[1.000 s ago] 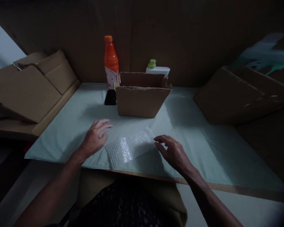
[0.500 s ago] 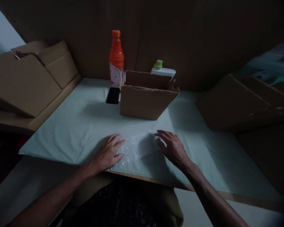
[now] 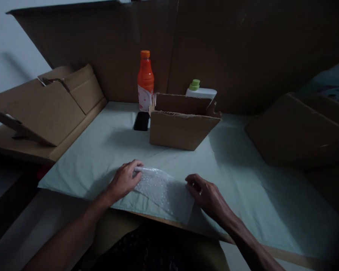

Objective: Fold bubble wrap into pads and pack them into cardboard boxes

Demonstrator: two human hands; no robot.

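A sheet of clear bubble wrap [image 3: 158,188] lies between my hands near the front edge of the table, its upper left edge lifted and curved. My left hand [image 3: 125,178] is closed on its upper left corner, thumb against fingers. At the right end, my right hand [image 3: 205,194] has its fingers curled in on the wrap's edge; the exact grip of the fingertips is partly hidden. Beyond them stands an open cardboard box [image 3: 183,130] with torn upper edges, its inside mostly out of sight.
An orange bottle [image 3: 145,81] stands behind the box, beside a black phone [image 3: 141,121] lying flat. A white bottle with a green cap [image 3: 200,90] shows behind the box. Cardboard boxes flank the pale green cloth [image 3: 115,139] at left [image 3: 39,113] and right [image 3: 290,131].
Both hands have gone from spread fingers to closed on the bubble wrap. The wrap has turned, and its left edge has lifted. The camera view has shifted slightly.
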